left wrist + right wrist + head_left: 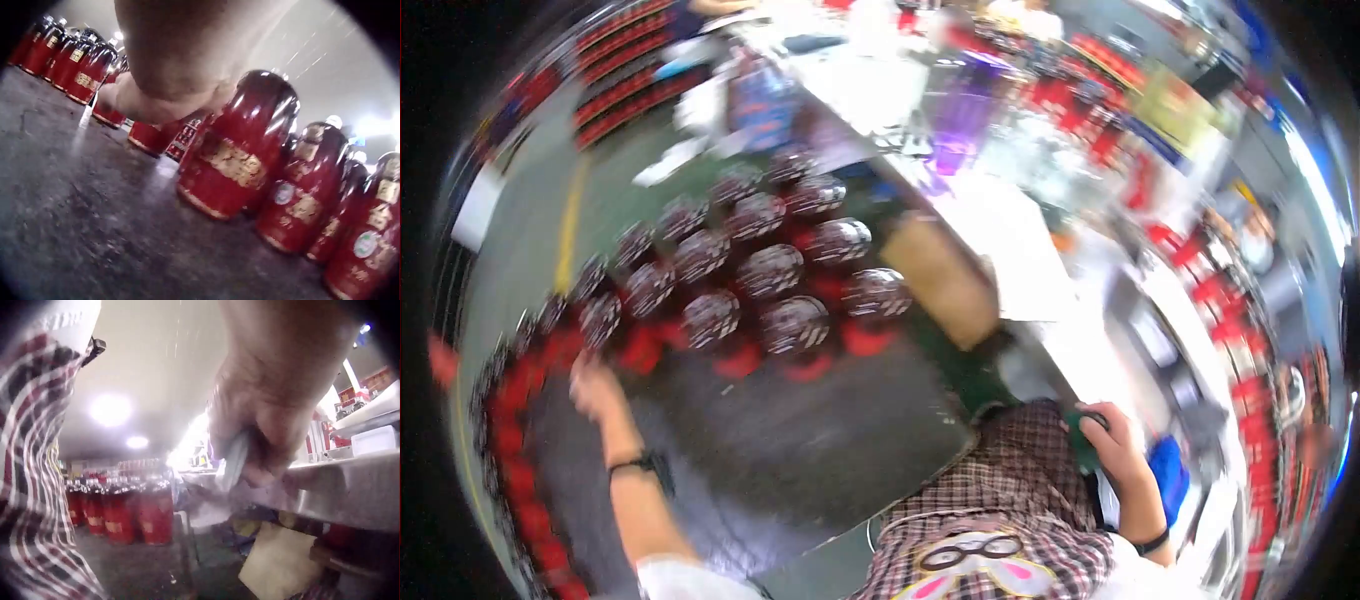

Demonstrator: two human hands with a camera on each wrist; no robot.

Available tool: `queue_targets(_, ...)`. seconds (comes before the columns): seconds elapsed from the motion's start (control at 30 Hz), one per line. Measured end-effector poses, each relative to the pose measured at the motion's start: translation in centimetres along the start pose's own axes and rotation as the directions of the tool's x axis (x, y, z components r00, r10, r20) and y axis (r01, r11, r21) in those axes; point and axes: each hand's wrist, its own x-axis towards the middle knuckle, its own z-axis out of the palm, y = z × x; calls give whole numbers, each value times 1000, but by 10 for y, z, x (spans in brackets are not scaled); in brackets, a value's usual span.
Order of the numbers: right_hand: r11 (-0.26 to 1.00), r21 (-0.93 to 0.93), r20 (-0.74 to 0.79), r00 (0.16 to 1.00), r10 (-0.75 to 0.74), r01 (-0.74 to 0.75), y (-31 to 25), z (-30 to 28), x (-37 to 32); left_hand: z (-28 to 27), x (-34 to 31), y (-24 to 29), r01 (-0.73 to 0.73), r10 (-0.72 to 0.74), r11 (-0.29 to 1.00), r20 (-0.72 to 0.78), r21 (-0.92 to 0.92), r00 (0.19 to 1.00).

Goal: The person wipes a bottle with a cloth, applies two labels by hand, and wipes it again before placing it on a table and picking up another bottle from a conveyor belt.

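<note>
My left hand (597,388) is stretched out low over the dark tabletop, at the near edge of the rows of red bottles (640,352) with dark shiny tops. In the left wrist view the hand (169,69) hangs in front of several bottles (228,162) with gold labels; some fingers are hidden, and contact with a bottle cannot be made out. My right hand (1115,440) grips a small dark green object (1088,438) beside the checked apron. The right wrist view shows the hand (265,419) curled round this greyish, blurred object (234,464).
A brown carton (940,280) stands between the dark table (800,440) and a long pale workbench (1010,235). Red bottles also line the table's left edge. A purple object (960,120) is on the bench. Stacked red goods (625,65) and people are farther back.
</note>
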Motion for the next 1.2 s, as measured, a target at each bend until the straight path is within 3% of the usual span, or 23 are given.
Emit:
queue_targets(0.03, 987, -99, 9, 992, -122, 123, -15, -10, -7, 3, 4, -11, -53, 38, 982, -83, -182, 996)
queue_targets(0.07, 951, -201, 41, 973, -229, 233, -28, -19, -15, -17, -9, 12, -208, 181, 971, -208, -116, 961)
queue_targets(0.1, 980, -65, -6, 982, -188, 188, -30, -28, -23, -31, -23, 35, -232, 166, 908, -210, -348, 964)
queue_targets(0.13, 983, 83, -40, 986, -162, 165, -30, -36, -29, -53, -43, 61, -352, 273, 868, -257, -350, 927)
queue_targets(0.2, 932, -98, -89, 929, -358, 350, -30, -68, -39, -98, -111, 128, -446, 310, 651, -321, -615, 895)
queue_targets(0.23, 943, -137, -94, 944, -316, 302, -37, -85, -46, -102, -133, 143, -428, 370, 565, -248, -705, 896)
queue_targets(0.27, 899, -268, -155, 905, -396, 347, -43, -101, -53, -101, -152, 156, -392, 433, 472, -180, -789, 883)
queue_targets(0.33, 896, -331, -274, 878, -392, 297, -42, -130, -64, -105, -208, 205, -154, 484, 347, 36, -925, 874)
queue_targets(0.4, 836, -519, -325, 863, -387, 180, -25, -185, -64, -115, -287, 275, -173, 684, 281, 71, -944, 726)
queue_targets(0.47, 740, -661, -375, 799, -470, 125, 8, -243, -48, -114, -359, 331, 154, 819, 171, 227, -973, 526)
queue_targets(0.53, 720, -694, -426, 818, -387, -21, 42, -306, -20, -129, -414, 379, 236, 925, 206, 267, -950, 269)
queue_targets(0.57, 667, -743, -403, 767, -499, 44, 69, -339, 5, -126, -429, 395, 213, 953, 251, 279, -944, 114)
queue_targets(0.6, 683, -726, -465, 785, -408, -75, 73, -361, 31, -118, -440, 411, 180, 958, 286, 284, -941, -37)
queue_targets(0.63, 691, -722, -458, 730, -506, 26, 117, -401, 59, -124, -466, 424, 158, 968, 249, 242, -956, -59)
queue_targets(0.7, 577, -817, -363, 766, -531, 14, 124, -437, 123, -115, -483, 449, 131, 980, 181, 167, -975, -108)
queue_targets(0.73, 634, -766, -449, 790, -417, -101, 115, -438, 150, -114, -490, 459, 110, 985, 144, 132, -983, -107)
queue_targets(0.8, 478, -876, -331, 799, -502, -62, 131, -452, 222, -112, -496, 467, 72, 991, 84, 77, -994, -106)
queue_targets(0.83, 522, -850, -352, 810, -469, -67, 134, -454, 252, -105, -494, 465, 36, 982, 123, 116, -992, -148)
queue_targets(0.97, 599, -779, -487, 779, -394, -184, 149, -458, 306, -108, -493, 473, 93, 941, 339, 339, -936, -14)
queue_targets(1.0, 594, -800, -425, 778, -463, -83, 165, -468, 318, -107, -493, 477, 78, 942, 336, 335, -939, -16)
queue_targets(1.07, 620, -781, -499, 670, -549, -74, 178, -469, 323, -104, -488, 484, 44, 949, 316, 316, -948, -9)
queue_targets(1.13, 753, -652, -591, 681, -432, -88, 177, -462, 309, -100, -484, 492, 7, 959, 284, 284, -959, -8)
queue_targets(1.2, 756, -644, -656, 594, -466, -118, 197, -465, 304, -98, -488, 500, -16, 970, 240, 241, -971, -31)
